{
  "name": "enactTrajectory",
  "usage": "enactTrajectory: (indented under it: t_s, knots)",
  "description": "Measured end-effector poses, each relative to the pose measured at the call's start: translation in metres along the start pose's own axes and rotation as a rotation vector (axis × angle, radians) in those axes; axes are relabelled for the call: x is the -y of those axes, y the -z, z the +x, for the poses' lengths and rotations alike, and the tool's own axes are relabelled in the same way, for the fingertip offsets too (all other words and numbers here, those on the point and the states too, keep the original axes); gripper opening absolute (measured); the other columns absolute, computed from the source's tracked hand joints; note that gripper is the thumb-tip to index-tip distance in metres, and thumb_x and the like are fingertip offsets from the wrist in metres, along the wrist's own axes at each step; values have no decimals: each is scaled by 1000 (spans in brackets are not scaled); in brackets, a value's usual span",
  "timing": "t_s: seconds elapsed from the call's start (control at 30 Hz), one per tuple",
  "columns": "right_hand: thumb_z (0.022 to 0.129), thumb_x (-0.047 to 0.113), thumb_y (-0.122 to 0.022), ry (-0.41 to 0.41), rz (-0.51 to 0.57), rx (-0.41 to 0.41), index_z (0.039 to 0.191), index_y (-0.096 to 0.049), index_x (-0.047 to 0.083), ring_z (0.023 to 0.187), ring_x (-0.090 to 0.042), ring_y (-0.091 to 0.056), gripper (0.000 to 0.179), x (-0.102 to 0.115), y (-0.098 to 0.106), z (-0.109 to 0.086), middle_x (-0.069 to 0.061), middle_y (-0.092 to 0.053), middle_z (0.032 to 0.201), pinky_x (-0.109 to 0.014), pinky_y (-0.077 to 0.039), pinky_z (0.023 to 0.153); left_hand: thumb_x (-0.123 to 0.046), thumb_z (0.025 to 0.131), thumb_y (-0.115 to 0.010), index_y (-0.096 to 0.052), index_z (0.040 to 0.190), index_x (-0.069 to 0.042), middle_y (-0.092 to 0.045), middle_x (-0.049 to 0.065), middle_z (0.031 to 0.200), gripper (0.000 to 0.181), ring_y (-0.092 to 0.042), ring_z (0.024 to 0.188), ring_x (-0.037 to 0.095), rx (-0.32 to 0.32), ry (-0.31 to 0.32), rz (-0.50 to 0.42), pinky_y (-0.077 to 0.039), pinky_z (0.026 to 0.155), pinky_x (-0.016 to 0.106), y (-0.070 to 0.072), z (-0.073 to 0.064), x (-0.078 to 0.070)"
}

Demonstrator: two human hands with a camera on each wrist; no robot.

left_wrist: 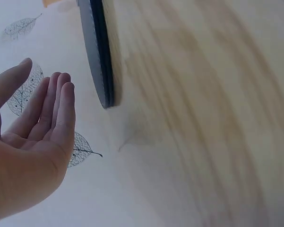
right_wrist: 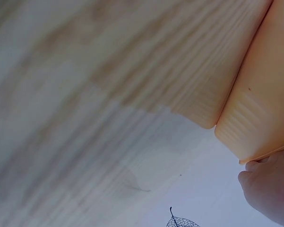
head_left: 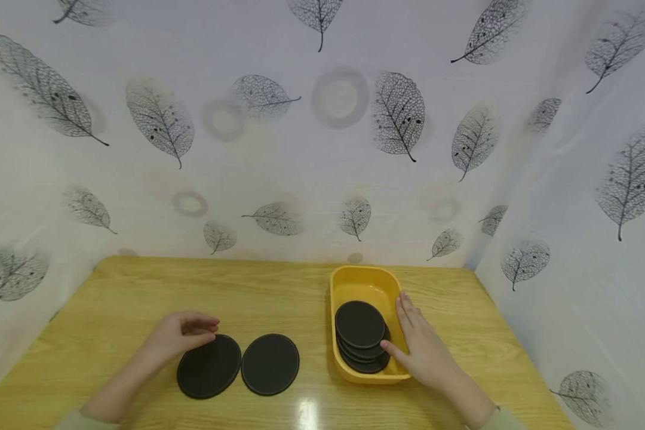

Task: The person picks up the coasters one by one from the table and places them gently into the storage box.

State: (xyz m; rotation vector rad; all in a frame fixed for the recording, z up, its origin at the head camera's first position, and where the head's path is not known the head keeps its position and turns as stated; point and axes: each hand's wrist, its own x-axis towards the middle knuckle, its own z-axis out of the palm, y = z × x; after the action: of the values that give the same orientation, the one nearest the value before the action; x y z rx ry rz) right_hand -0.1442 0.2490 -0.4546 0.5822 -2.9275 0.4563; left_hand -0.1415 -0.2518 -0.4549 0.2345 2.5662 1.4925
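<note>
Two round black coasters with stitched edges lie side by side on the table, the left coaster (head_left: 209,370) and the right coaster (head_left: 270,364). Just over the far edge of the left one hovers my left hand (head_left: 185,334), fingers loosely bent, nothing in its grasp; the left wrist view shows its bare palm (left_wrist: 42,137). Inside a yellow plastic basin (head_left: 368,275), several more black coasters (head_left: 360,324) form an uneven stack. My right hand (head_left: 427,352) rests on the basin's right rim with fingers extended along it, the thumb reaching inward near the stack.
The wooden table (head_left: 220,286) ends at the back against a white backdrop (head_left: 279,161) printed with grey leaves. A similar leaf-printed sheet hangs along the right side. Light glares off the table near the front middle.
</note>
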Motion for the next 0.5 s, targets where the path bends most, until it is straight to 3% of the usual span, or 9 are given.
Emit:
enactTrajectory:
  t_s: [0.27,0.5]
  knots:
    - [103,46,-66,-4,-1,3,162,-28,-11,160,-47,-27,91,1,0,0,-26,-17,175,-64,-30,127,-10,89,-85,-70,123,13,-78,22,112,43,-75,94,21,15,-2,129,-62,77,20,12,-3,9]
    - [103,46,-67,-1,0,-4,163,-28,-10,161,-44,-26,91,0,-1,0,-25,-17,175,-63,-29,127,-15,83,-92,-70,124,11,-78,20,115,53,-74,96,23,70,-85,252,-63,81,23,14,-1,18]
